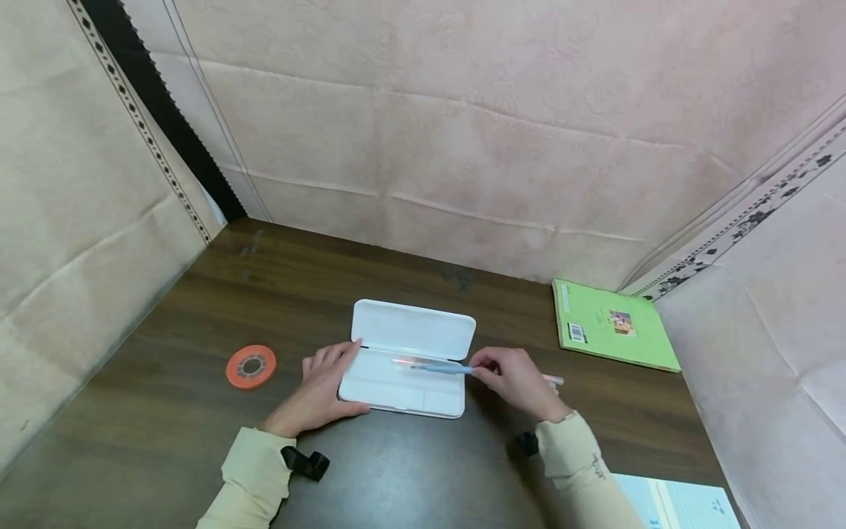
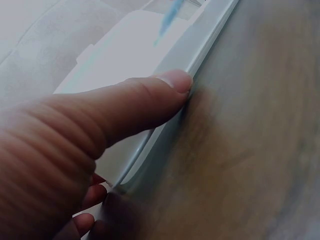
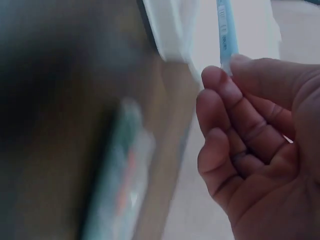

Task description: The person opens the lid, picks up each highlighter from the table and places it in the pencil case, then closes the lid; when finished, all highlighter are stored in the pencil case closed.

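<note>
A white pencil case (image 1: 403,389) lies on the table, its lid (image 1: 413,328) swung back. My left hand (image 1: 324,393) grips the case's left end, thumb along the front rim and fingers toward the hinge; the left wrist view shows the thumb (image 2: 145,97) on that rim. Between thumb and fingertips, my right hand (image 1: 512,375) pinches one end of a light-blue pen (image 1: 443,368). The pen points left over the case's tray. In the right wrist view, small print shows on the pen's barrel (image 3: 227,30). A thin orange streak shows in the tray beside the pen.
An orange disc (image 1: 251,355) with a grey centre lies left of the case. At the back right is a green book (image 1: 611,323), and a light-blue notebook (image 1: 687,503) lies at the front right. A blurred clear packet (image 3: 122,180) sits beside my right hand. Cloth hangs around the table.
</note>
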Motion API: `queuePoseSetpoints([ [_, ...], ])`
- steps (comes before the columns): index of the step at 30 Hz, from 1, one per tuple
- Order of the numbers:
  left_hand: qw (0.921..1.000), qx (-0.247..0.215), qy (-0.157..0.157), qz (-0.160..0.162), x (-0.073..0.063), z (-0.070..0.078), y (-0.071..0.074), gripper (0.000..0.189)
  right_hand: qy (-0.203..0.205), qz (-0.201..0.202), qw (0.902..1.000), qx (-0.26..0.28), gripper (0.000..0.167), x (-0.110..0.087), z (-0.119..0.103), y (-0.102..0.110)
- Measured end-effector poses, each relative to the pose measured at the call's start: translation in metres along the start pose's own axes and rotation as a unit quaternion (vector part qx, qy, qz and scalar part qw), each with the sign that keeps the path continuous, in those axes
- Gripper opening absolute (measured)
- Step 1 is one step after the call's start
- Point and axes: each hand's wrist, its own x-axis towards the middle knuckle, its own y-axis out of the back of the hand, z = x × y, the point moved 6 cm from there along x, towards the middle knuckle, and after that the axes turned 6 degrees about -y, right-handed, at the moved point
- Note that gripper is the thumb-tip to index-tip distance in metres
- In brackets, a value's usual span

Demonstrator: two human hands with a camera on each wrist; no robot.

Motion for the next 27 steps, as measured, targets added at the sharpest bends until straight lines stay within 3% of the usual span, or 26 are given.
queuePoseSetpoints([
  [4,1.0,-0.007,0.0,-0.004,0.001,0.001,-0.001,0.109,0.01,0.001,0.9999,-0.012,0.007,0.004,-0.011,-0.017],
  [9,0.9999,-0.011,-0.002,-0.004,0.001,0.002,-0.001,0.11,-0.005,0.011,0.9999,-0.005,0.007,0.006,-0.015,-0.025],
  [27,0.9999,-0.008,0.002,-0.005,0.0,0.0,0.001,0.109,-0.036,0.019,0.9982,0.043,0.01,0.007,-0.01,-0.023],
])
